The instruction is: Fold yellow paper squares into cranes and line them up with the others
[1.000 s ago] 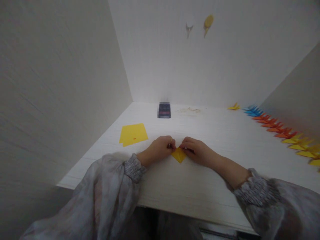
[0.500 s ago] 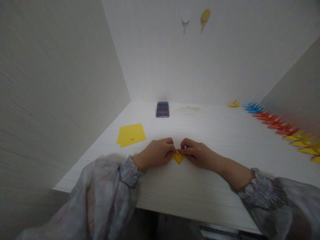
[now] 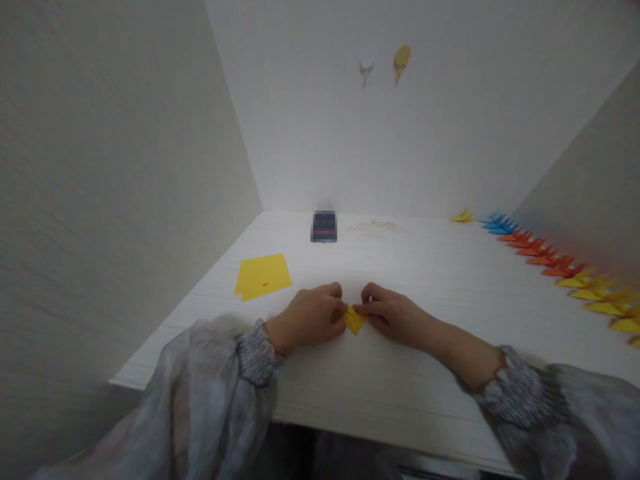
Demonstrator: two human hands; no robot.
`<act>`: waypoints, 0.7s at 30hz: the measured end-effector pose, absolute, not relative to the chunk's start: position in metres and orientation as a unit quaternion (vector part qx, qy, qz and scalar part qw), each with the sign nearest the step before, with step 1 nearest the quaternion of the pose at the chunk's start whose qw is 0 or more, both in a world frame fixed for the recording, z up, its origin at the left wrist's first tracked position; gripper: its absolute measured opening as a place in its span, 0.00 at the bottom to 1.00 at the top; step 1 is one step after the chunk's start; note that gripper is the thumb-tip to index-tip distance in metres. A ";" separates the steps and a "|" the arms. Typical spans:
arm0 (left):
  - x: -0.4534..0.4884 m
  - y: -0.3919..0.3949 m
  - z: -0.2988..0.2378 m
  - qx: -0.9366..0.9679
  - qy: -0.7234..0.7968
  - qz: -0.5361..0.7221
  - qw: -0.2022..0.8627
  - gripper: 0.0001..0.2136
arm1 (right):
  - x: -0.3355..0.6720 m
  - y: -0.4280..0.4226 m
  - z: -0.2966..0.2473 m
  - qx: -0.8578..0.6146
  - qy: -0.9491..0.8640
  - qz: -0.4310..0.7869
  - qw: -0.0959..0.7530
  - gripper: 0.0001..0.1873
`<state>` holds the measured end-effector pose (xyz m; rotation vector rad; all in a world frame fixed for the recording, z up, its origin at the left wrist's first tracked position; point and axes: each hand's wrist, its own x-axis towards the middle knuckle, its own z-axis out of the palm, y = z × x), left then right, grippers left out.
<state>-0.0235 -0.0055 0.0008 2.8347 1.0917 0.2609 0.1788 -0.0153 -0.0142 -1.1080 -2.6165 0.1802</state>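
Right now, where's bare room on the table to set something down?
The widest free patch of table lies between the right hand and the row of folded paper figures. Another lies between the folded yellow paper and the table's near edge. Crowded: around that paper, with the left hand on it too, and along the right wall.

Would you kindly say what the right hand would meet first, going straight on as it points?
The right hand would likely meet the small yellow diamond of folded paper first, then the left hand; exact depth is unclear.
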 end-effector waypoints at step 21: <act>-0.022 -0.003 -0.003 0.906 0.410 0.086 0.056 0.13 | 0.172 -0.012 -0.011 -0.399 -0.914 0.021 0.072 0.18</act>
